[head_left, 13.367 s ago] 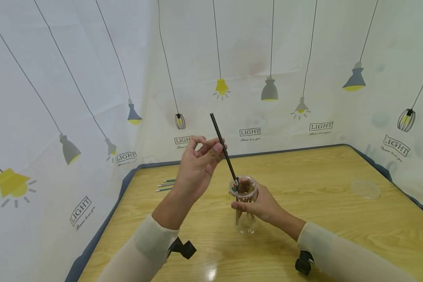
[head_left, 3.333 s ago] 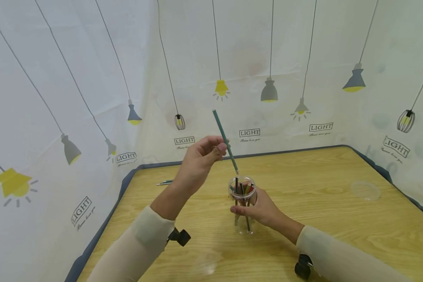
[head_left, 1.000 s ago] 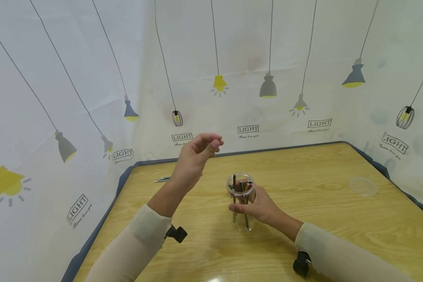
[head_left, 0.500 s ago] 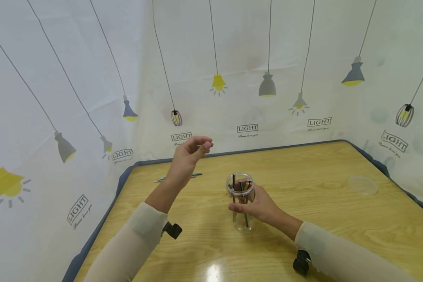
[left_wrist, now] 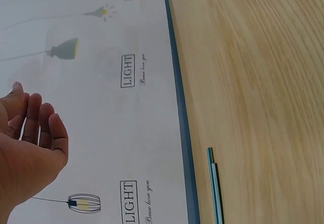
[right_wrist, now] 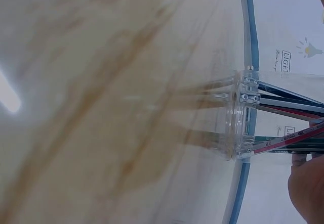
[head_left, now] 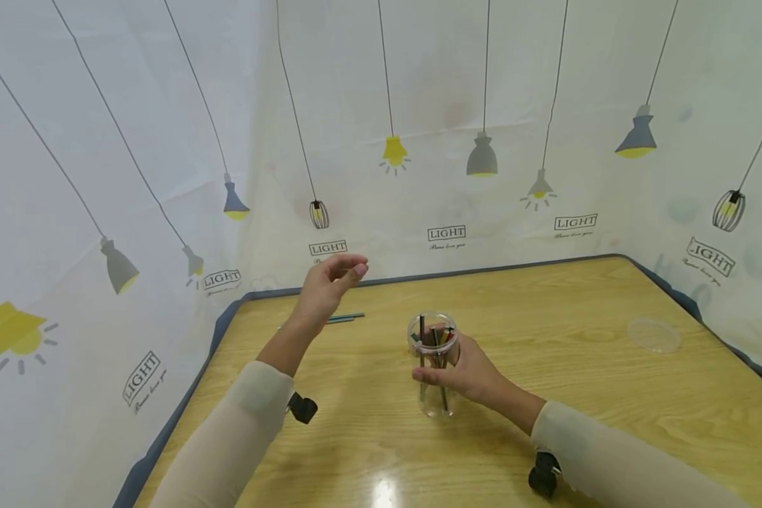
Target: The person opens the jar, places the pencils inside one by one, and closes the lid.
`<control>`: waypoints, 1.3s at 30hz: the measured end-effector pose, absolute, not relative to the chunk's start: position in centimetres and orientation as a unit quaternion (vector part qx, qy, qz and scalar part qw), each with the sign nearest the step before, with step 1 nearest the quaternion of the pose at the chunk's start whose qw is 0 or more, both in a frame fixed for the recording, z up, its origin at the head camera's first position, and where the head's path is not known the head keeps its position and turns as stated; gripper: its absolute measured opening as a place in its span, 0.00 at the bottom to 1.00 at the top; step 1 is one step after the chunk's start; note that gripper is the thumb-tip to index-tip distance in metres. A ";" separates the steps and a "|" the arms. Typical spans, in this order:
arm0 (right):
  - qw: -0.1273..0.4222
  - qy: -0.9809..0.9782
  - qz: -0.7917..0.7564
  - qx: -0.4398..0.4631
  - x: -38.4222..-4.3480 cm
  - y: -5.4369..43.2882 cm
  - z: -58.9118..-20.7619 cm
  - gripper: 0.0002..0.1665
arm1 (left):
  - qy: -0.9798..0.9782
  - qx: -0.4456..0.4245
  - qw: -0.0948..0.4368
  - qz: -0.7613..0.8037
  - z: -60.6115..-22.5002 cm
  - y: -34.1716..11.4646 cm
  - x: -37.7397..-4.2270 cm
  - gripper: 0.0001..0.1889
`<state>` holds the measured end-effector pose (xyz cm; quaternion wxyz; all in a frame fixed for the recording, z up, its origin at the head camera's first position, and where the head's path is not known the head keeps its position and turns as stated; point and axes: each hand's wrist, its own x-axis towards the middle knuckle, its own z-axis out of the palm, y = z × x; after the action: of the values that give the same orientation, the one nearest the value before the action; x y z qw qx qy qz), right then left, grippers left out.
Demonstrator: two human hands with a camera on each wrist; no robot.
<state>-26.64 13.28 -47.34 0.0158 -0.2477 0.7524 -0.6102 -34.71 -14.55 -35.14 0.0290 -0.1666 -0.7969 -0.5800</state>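
My right hand grips a clear jar from its right side, with the thumb across the front. Several pencils lean inside it, dark ones among a red and a yellow. The right wrist view shows the jar's bottom from close by, with pencil ends against it. My left hand hangs in the air left of the jar, fingers loosely curled and holding nothing. Behind that wrist, a few teal pencils lie on the table, partly hidden by the arm; two show in the left wrist view.
A clear round lid lies flat on the wooden table at the right. A cloth printed with hanging lamps stands behind and at both sides, its blue border along the table's edge.
My left hand held a black pencil, later a teal one, over the jar. Now it has let go and moved left and slightly down. Fewer pencils lie on the table. The right hand keeps its grip.
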 end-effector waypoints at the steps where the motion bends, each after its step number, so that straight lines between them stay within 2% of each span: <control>1: 0.017 0.752 -0.611 -0.247 -26.6 13.2 -47.4 0.41 | -0.802 -0.162 0.032 -0.574 -35.4 -14.9 -35.0 0.16; 10: 0.021 0.755 -0.608 -0.247 -26.6 12.9 -47.5 0.43 | -0.850 -0.143 0.050 -0.504 -37.4 -17.8 -37.0 0.18; 19: 0.024 0.766 -0.597 -0.238 -26.6 12.9 -47.4 0.42 | -0.920 -0.136 0.085 -0.358 -40.1 -20.5 -39.4 0.16; 31: 0.015 0.771 -0.593 -0.234 -26.6 13.5 -47.3 0.41 | -0.978 -0.196 0.018 -0.064 -44.1 -22.1 -42.4 0.16; 35: 0.016 0.767 -0.596 -0.237 -26.5 13.4 -47.3 0.41 | -0.979 -0.202 -0.008 -0.015 -45.1 -22.5 -42.8 0.14; 39: 0.018 0.766 -0.595 -0.242 -26.6 13.2 -47.4 0.40 | -0.979 -0.202 -0.012 -0.004 -45.7 -22.8 -42.9 0.13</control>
<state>-26.57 13.17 -47.40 0.0175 -0.2418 0.7664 -0.5948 -42.87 -22.77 -45.69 -0.0121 -0.2018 -0.9793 -0.0036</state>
